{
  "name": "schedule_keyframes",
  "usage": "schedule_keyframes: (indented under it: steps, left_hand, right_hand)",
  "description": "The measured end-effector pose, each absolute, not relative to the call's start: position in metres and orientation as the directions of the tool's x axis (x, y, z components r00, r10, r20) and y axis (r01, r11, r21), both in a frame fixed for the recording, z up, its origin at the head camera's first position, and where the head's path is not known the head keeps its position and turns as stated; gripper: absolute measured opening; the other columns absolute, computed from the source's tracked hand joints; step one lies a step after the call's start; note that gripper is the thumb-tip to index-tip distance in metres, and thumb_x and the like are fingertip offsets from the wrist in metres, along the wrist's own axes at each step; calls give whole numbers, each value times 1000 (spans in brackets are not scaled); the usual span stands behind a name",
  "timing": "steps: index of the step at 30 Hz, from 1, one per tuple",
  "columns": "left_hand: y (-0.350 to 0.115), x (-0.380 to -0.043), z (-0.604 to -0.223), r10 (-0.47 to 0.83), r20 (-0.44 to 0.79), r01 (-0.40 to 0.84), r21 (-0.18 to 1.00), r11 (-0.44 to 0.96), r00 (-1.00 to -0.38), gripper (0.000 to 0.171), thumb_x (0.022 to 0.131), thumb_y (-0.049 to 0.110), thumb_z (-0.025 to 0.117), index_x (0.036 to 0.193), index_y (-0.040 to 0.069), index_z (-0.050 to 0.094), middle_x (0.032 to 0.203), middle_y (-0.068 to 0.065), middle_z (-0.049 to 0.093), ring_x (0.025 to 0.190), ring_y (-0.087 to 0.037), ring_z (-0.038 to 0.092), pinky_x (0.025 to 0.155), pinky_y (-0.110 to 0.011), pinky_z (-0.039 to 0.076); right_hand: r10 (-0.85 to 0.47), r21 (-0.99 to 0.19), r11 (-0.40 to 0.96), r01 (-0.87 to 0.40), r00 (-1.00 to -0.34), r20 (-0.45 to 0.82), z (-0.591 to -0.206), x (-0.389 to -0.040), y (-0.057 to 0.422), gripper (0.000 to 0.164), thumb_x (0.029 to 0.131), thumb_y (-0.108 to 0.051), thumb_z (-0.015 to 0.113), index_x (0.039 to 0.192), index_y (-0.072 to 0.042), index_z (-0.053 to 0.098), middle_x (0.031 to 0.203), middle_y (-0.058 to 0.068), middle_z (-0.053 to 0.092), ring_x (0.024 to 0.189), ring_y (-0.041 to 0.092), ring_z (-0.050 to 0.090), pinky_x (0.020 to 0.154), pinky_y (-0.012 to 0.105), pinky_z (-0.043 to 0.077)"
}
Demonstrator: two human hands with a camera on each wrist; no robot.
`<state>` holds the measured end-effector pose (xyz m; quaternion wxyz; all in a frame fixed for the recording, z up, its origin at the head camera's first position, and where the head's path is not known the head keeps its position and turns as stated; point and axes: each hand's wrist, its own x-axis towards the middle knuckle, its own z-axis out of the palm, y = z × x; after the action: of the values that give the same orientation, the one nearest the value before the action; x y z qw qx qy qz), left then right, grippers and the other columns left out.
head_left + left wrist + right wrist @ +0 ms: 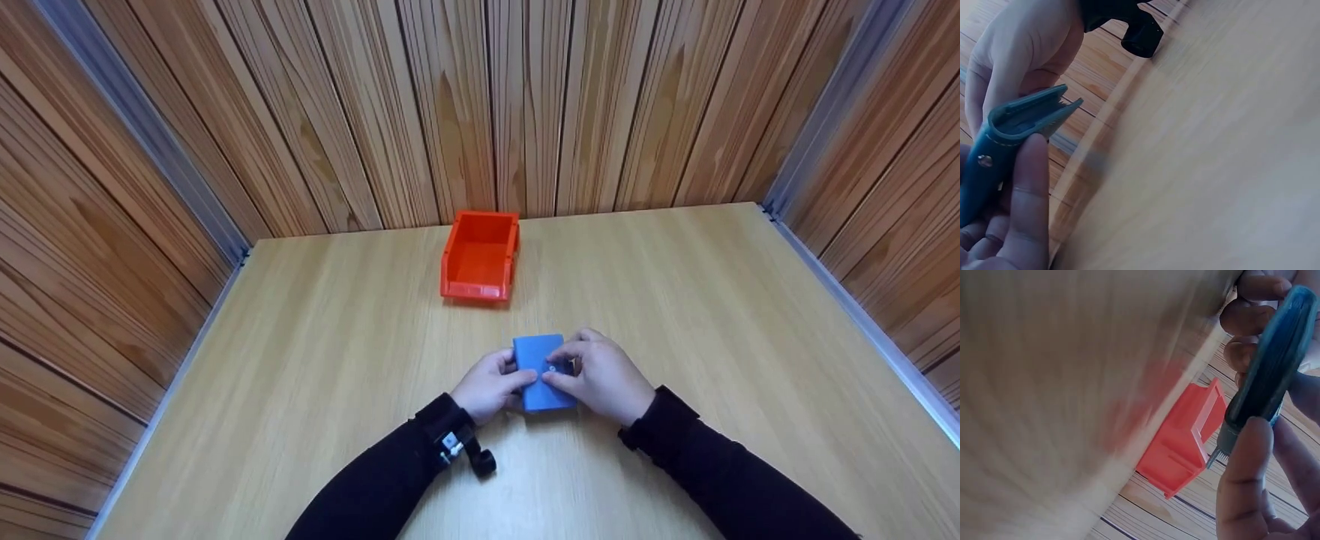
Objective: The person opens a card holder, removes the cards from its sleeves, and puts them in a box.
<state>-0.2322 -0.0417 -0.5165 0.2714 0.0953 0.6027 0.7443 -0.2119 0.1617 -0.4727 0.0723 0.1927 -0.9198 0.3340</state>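
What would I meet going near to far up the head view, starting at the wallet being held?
Blue folding wallet → red open-front storage bin → wood-plank back wall.

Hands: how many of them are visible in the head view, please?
2. The left hand holds the blue case at its left side; the right hand grips its right side. The case partly hides the left hand.
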Motion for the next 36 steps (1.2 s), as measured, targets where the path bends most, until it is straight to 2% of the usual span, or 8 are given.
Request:
schedule_keyframes:
  steps: [5,9,14,20,29,33,36]
  left_hand:
    - [-43,-232,-515,538,-199,-273,960,-60,-819,46,96,10,61,140,5,48,128,-15,63,110,-31,66,85,-44,57]
    - [-43,-232,-515,541,-176,-227,973,-29,-822,45,95,11,62,138,5,50,126,-14,64,110,-29,66,85,-43,57]
    - [-42,-231,-516,531,-161,-176,984,22,-832,44,95,12,62,137,6,51,124,-12,66,108,-26,67,87,-40,57]
    - [-41,-231,-516,532,-144,-122,990,76,-834,43,94,15,64,136,9,53,125,-8,66,108,-22,67,88,-37,56]
    - [-43,-231,-515,526,-131,-81,990,116,-840,43,93,17,67,134,10,56,123,-5,67,106,-19,67,88,-34,56]
    - [-44,-232,-515,504,-147,-119,989,86,-851,43,93,15,66,133,8,55,122,-8,68,105,-22,68,87,-36,57]
    - [-45,-232,-515,487,-165,-160,986,52,-858,43,93,14,65,134,6,54,121,-10,68,104,-24,69,86,-38,57]
  right_hand:
    - [-314,-561,722,-405,-914,255,-474,-211,160,23,76,-34,85,80,-19,68,84,-6,56,78,10,50,69,26,45]
    - [-315,-573,715,-401,-916,249,-475,-211,160,24,77,-31,84,74,-21,62,79,-6,54,74,10,49,64,25,43]
    - [-328,-592,693,-410,-912,247,-475,-212,160,21,77,-19,78,70,-20,59,74,-5,51,64,9,48,54,23,41]
    - [-336,-603,678,-420,-907,254,-474,-211,160,18,69,-11,72,66,-19,56,69,-7,51,59,8,47,49,21,39]
    - [-344,-621,661,-421,-906,248,-475,-212,161,21,67,-8,69,64,-20,52,63,-10,49,55,6,45,46,20,35]
    - [-323,-657,645,-391,-918,230,-473,-214,164,21,68,-8,69,64,-20,52,61,-11,49,52,5,45,44,20,34]
    - [-301,-692,626,-359,-930,211,-470,-216,167,20,71,-8,70,68,-19,53,62,-9,52,52,5,48,44,21,37]
